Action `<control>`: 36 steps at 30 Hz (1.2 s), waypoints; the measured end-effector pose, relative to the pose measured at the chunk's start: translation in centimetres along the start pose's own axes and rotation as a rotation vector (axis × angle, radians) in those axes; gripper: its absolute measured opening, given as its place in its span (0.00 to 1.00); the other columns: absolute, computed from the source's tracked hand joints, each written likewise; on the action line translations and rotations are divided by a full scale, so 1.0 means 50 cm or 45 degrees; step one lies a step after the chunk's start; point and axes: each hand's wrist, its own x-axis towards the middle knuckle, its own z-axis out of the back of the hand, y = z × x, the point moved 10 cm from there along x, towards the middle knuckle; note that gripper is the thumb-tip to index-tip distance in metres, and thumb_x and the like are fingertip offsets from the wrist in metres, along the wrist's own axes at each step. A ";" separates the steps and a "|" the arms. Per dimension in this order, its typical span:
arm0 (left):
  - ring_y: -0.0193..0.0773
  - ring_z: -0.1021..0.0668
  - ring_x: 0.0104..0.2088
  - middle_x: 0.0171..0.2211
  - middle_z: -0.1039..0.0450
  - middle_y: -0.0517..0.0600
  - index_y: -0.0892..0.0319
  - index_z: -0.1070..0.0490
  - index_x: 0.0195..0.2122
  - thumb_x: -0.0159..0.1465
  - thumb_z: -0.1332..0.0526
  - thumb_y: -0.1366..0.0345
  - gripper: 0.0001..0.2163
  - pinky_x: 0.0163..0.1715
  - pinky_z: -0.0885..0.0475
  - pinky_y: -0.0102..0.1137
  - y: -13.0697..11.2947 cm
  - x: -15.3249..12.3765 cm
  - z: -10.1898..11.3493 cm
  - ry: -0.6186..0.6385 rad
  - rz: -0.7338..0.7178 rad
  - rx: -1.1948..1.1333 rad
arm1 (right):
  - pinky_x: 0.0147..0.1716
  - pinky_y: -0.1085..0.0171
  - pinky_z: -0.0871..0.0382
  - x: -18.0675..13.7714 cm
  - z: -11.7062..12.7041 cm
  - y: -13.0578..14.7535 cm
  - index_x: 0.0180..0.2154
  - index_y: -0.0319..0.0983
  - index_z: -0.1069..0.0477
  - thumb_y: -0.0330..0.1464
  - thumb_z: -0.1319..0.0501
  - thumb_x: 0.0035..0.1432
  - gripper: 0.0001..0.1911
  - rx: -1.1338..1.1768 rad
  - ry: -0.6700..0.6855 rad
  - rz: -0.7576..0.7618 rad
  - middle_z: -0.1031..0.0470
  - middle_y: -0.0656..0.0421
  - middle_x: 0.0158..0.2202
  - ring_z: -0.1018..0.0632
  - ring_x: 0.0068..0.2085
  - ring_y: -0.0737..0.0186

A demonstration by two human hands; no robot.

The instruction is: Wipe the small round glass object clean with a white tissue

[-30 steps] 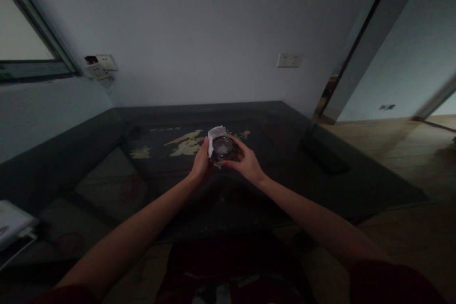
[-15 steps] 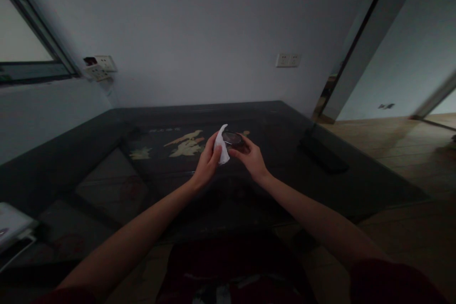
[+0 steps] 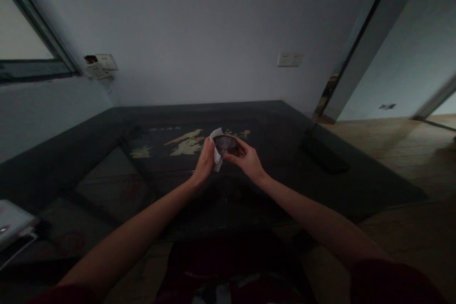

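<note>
In the head view, my right hand [image 3: 247, 159] grips a small round, dark glassy vessel [image 3: 227, 143] by its right side, thumb at the near edge. Its round face is tilted up towards me, and its exact kind is hard to make out in the dim light. Against its left side my left hand [image 3: 204, 160] presses a crumpled white tissue [image 3: 216, 154], fingers closed round it. Both hands are above the dark tabletop [image 3: 228, 199], over an inlaid bird and flower picture [image 3: 187, 145].
A dark flat oblong object [image 3: 326, 154] lies on the table's right side. At the left edge is a white device [image 3: 16, 221] with a cable. Wall sockets [image 3: 289, 59] are above the table's far edge; wooden floor [image 3: 374, 137] lies right.
The vessel has tilted and moved slightly left and down, showing more of its round face. The tissue has shifted left and now wraps along its left edge; both hands still hold on.
</note>
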 end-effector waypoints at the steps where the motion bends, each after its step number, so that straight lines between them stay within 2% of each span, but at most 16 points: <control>1: 0.43 0.27 0.49 0.44 0.27 0.52 0.57 0.30 0.46 0.64 0.49 0.43 0.23 0.51 0.33 0.34 0.002 0.000 0.000 -0.005 0.012 -0.026 | 0.56 0.53 0.32 -0.001 -0.004 -0.001 0.48 0.40 0.28 0.37 0.25 0.36 0.34 0.006 0.015 0.000 0.23 0.54 0.48 0.22 0.50 0.53; 5: 0.45 0.25 0.50 0.46 0.25 0.53 0.58 0.28 0.47 0.63 0.48 0.42 0.25 0.52 0.32 0.36 0.031 0.001 -0.006 -0.010 0.164 -0.238 | 0.57 0.53 0.32 -0.005 -0.012 -0.003 0.49 0.41 0.29 0.37 0.25 0.37 0.34 0.038 0.044 0.004 0.23 0.55 0.49 0.23 0.51 0.54; 10: 0.45 0.21 0.45 0.40 0.21 0.54 0.60 0.25 0.43 0.62 0.48 0.41 0.27 0.50 0.30 0.37 0.058 0.000 -0.009 -0.044 0.328 -0.411 | 0.56 0.52 0.32 -0.009 -0.015 -0.005 0.49 0.40 0.28 0.37 0.25 0.36 0.35 0.011 0.055 0.001 0.23 0.54 0.49 0.23 0.51 0.52; 13: 0.45 0.21 0.43 0.39 0.21 0.54 0.61 0.25 0.42 0.63 0.47 0.43 0.26 0.47 0.28 0.36 0.064 0.000 -0.004 -0.096 0.357 -0.454 | 0.55 0.52 0.31 -0.010 -0.018 -0.001 0.49 0.40 0.29 0.36 0.25 0.36 0.35 0.016 0.056 0.000 0.23 0.53 0.50 0.23 0.51 0.52; 18: 0.43 0.22 0.46 0.44 0.23 0.54 0.61 0.27 0.47 0.64 0.45 0.49 0.21 0.49 0.29 0.36 0.071 0.003 -0.001 -0.129 0.333 -0.528 | 0.55 0.55 0.31 -0.005 -0.010 0.008 0.48 0.40 0.28 0.34 0.26 0.38 0.32 0.037 0.036 0.006 0.24 0.54 0.50 0.24 0.51 0.53; 23: 0.41 0.22 0.42 0.39 0.22 0.52 0.59 0.26 0.43 0.63 0.43 0.51 0.18 0.46 0.28 0.34 0.072 0.002 -0.001 -0.162 0.347 -0.565 | 0.53 0.55 0.30 0.003 0.024 0.009 0.46 0.39 0.28 0.36 0.27 0.40 0.29 0.000 -0.099 0.015 0.22 0.55 0.47 0.22 0.48 0.55; 27: 0.39 0.22 0.40 0.39 0.22 0.51 0.59 0.26 0.43 0.64 0.43 0.53 0.16 0.44 0.28 0.32 0.073 0.003 0.001 -0.182 0.350 -0.583 | 0.52 0.55 0.31 0.004 0.027 0.018 0.44 0.40 0.26 0.37 0.28 0.42 0.25 -0.011 -0.103 0.060 0.21 0.56 0.45 0.22 0.47 0.56; 31: 0.37 0.22 0.37 0.38 0.22 0.50 0.59 0.25 0.41 0.64 0.44 0.54 0.15 0.41 0.28 0.31 0.079 0.002 0.008 -0.228 0.386 -0.568 | 0.52 0.55 0.31 0.002 0.029 0.018 0.43 0.41 0.26 0.37 0.27 0.41 0.25 0.009 -0.122 0.051 0.21 0.57 0.44 0.22 0.46 0.56; 36: 0.37 0.21 0.36 0.35 0.22 0.50 0.60 0.25 0.41 0.66 0.46 0.58 0.13 0.40 0.26 0.30 0.078 -0.007 0.004 -0.287 0.509 -0.705 | 0.52 0.55 0.32 0.002 0.026 0.020 0.43 0.41 0.25 0.38 0.27 0.41 0.24 0.043 -0.119 0.043 0.21 0.56 0.45 0.22 0.47 0.56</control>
